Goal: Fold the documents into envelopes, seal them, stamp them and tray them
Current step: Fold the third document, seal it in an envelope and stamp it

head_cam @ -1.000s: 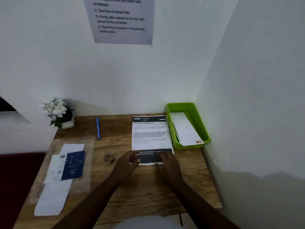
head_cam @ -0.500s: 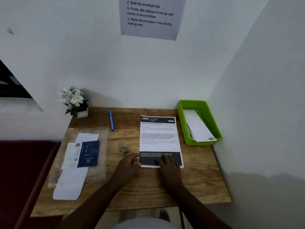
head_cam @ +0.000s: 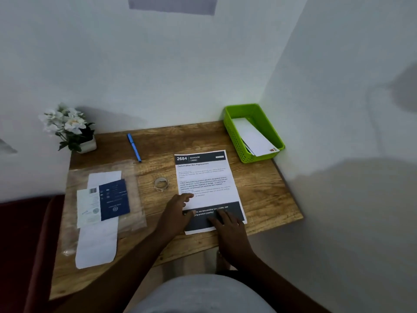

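Green tray (head_cam: 234,134) upper right already holds stamped envelopes (head_cam: 256,137). Current document (head_cam: 206,184) flat at centre frame, unfolded. Blank envelope (head_cam: 97,242) lower left unused. Left hand (head_cam: 174,216) and right hand (head_cam: 229,229): fingers flat on its near edge, gripping nothing.

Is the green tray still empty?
No, the green tray at the back right corner of the desk already holds white envelopes, the top one with a stamp at its near corner.
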